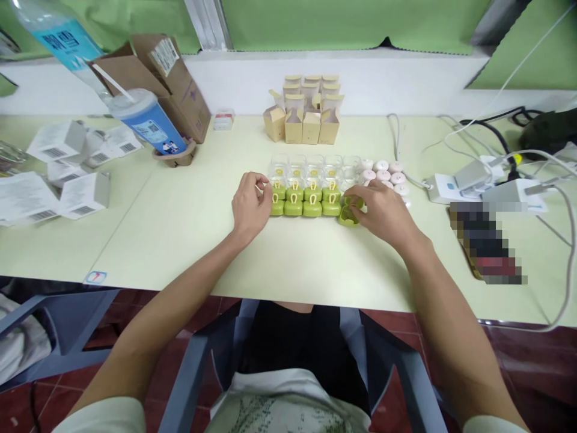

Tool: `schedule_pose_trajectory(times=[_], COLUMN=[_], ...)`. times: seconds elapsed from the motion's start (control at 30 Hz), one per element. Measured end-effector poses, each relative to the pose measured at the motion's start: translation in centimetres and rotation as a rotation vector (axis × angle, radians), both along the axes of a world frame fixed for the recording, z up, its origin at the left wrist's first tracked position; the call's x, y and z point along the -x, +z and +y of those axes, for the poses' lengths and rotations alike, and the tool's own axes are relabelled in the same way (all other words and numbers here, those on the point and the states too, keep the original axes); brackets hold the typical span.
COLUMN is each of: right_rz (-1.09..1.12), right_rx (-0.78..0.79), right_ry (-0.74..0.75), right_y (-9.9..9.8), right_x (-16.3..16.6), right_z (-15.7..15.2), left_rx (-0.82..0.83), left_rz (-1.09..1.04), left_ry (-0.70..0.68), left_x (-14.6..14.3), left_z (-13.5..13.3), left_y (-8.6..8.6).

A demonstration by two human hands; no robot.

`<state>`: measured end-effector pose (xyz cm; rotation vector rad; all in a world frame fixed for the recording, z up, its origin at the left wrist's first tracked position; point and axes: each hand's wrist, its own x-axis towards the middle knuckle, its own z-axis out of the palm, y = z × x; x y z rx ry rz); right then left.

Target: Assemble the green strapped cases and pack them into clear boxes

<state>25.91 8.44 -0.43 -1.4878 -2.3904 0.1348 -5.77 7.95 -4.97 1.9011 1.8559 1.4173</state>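
Note:
Two rows of small green cases [303,201] lie in the middle of the pale table [180,228]. Behind them stands a row of clear plastic lids [315,168] with yellow pieces inside. My left hand [250,204] rests at the left end of the green rows, its thumb and forefinger pinched together beside the end case. My right hand [383,210] is at the right end, with its fingers closed on a tilted green case [348,215]. Several round pink pieces [383,174] lie just behind my right hand.
Small tan cartons [306,114] stand at the back centre. A brown cardboard box [175,78], a blue cup [148,120] and a water bottle [54,36] are back left. White barcoded boxes [67,174] lie left. Cables and a power strip [473,180] are right.

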Motion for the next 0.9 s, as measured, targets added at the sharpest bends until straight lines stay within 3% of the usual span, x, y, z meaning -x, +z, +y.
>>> schedule_pose_trajectory(times=[0.17, 0.23, 0.33, 0.43, 0.5, 0.6, 0.67, 0.73, 0.83, 0.9], right_rz=[0.294, 0.397, 0.403, 0.267, 0.237, 0.321, 0.399, 0.359, -0.007, -0.197], right_rx=[0.009, 0.061, 0.210, 0.218, 0.198, 0.193, 0.145, 0.029, -0.152, -0.213], right_ry=[0.133, 0.252, 0.556, 0.678, 0.679, 0.667, 0.549, 0.331, 0.090, 0.063], right_y=[3.3, 3.9, 2.6, 0.0, -1.1, -0.9, 0.1, 0.7, 0.0, -1.3], right_x=[-1.4, -0.7, 2.1, 5.4, 6.6, 6.3, 4.5, 2.1, -1.6, -3.1], right_z=[-1.3, -2.2, -3.6, -4.6, -4.7, -4.6, -4.8, -5.2, -5.9, -6.1], left_rx=[-0.073, -0.139, -0.244, -0.287, -0.258, -0.195, -0.130, -0.046, -0.057, -0.060], left_rz=[-0.020, -0.029, -0.039, 0.002, 0.090, 0.234, 0.311, 0.398, 0.513, 0.591], left_ry=[0.008, -0.004, -0.044, -0.123, -0.245, -0.469, -0.620, -0.757, -0.719, -0.654], left_x=[0.1, 0.1, -0.2, -0.5, -0.7, -0.7, -0.4, -0.1, 0.0, -0.4], left_z=[0.1, -0.2, -0.9, -1.4, -1.7, -2.4, -3.9, -6.3, -10.4, -12.6], left_y=[0.0, 0.3, 0.8, 1.1, 1.1, 1.9, 3.0, 4.1, 4.4, 3.3])
